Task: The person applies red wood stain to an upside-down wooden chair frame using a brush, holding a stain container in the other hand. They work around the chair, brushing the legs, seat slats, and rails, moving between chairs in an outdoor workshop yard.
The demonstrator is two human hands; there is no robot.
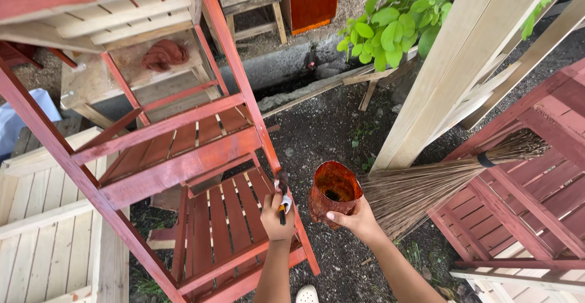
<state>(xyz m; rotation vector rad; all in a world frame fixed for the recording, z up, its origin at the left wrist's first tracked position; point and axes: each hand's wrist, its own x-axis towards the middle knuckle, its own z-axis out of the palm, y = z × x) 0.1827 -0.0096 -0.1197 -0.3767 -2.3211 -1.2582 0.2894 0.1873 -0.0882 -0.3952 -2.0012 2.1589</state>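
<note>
Red-stained slatted shelf rack (201, 156) at near left. Left hand (277, 217) clenched around a paintbrush (283, 194), bristles against the rack's leg. Just right, right hand (359, 221) gripping a stain-coated cup (333, 192). Right again, a twig broom (426, 184). Farther off, pale planks (463, 53), green leaves (396, 13).

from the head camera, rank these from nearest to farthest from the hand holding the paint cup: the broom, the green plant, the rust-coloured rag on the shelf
Measured from the right hand, which holds the stained cup:
1. The broom, its bristles just to the right of the hand.
2. The green plant, up by the pale planks at the top.
3. The rust-coloured rag, far upper left on the unpainted shelf.
</note>
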